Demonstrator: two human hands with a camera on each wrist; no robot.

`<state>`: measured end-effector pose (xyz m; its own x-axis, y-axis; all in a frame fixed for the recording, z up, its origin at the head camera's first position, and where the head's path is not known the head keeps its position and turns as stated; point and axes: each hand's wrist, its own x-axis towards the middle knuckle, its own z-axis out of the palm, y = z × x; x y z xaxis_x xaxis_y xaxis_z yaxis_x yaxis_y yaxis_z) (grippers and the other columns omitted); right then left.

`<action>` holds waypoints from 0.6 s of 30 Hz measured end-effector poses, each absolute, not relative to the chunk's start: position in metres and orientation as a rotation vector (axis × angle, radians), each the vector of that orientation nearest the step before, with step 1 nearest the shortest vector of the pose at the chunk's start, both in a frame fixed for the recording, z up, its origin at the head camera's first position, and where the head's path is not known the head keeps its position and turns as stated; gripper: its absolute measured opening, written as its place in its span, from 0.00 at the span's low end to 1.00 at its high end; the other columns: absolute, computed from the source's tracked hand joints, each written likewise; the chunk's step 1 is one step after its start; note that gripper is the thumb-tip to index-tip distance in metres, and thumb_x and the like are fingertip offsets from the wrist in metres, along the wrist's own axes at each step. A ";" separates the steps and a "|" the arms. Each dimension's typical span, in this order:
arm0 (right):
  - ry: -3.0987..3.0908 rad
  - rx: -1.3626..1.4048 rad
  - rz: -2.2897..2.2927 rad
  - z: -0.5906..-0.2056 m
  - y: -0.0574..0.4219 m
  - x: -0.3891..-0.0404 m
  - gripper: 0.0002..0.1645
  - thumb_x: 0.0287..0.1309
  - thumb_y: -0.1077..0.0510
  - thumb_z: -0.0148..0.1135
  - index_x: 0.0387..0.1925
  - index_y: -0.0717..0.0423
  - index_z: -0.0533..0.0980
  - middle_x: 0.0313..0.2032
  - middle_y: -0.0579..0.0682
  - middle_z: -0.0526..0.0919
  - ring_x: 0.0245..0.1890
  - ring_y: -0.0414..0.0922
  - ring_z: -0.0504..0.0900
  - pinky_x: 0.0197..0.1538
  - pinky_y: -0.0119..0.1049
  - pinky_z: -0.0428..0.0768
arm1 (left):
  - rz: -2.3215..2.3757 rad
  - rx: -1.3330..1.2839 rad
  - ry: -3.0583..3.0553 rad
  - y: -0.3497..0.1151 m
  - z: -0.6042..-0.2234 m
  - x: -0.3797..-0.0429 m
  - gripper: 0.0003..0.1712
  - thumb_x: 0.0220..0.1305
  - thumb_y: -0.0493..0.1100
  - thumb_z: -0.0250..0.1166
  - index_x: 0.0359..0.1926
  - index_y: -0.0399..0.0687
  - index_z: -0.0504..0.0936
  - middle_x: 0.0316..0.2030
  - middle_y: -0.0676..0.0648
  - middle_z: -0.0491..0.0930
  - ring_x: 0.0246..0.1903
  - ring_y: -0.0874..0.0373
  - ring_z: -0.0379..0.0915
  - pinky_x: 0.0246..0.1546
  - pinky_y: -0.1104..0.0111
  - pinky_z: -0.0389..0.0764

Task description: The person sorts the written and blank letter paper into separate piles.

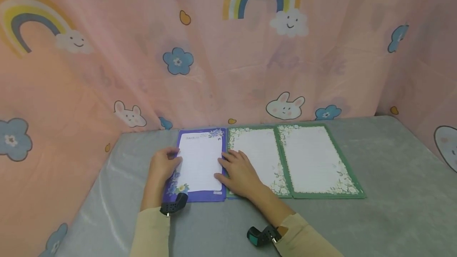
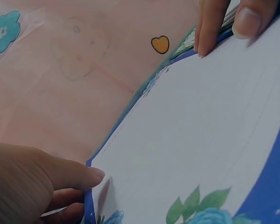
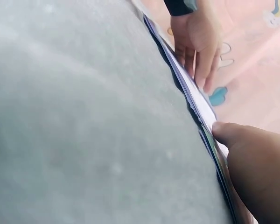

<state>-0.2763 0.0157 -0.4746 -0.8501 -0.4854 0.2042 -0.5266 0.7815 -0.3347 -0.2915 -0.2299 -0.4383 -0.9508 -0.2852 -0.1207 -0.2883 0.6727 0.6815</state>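
Observation:
A purple-bordered stack of writing paper point(image 1: 200, 162), printed with blue flowers, lies on the grey cloth. At its left edge my left hand point(image 1: 164, 165) pinches the border; the thumb point(image 2: 91, 177) is on top and the other fingers curl at the side. My right hand point(image 1: 240, 171) rests across the right edge with fingers spread, touching both the purple stack and the neighbouring green-bordered paper point(image 1: 255, 138). A second green-bordered sheet point(image 1: 317, 158) lies to the right of that one. Layered sheet edges point(image 3: 196, 100) show in the right wrist view.
Grey plush cloth point(image 1: 400, 177) covers the table on both sides and in front of the papers. Behind stands a pink curtain point(image 1: 214, 90) with rainbows, rabbits and flowers. Dark straps with small devices point(image 1: 264, 236) sit on both wrists.

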 end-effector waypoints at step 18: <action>-2.939 0.778 0.513 -0.473 0.007 -0.268 0.38 0.70 0.35 0.53 0.69 0.55 0.71 0.72 0.59 0.70 0.75 0.61 0.62 0.76 0.63 0.56 | 0.995 -0.363 2.957 -0.221 -0.439 -0.295 0.26 0.62 0.42 0.69 0.61 0.39 0.80 0.65 0.30 0.72 0.68 0.33 0.66 0.69 0.42 0.67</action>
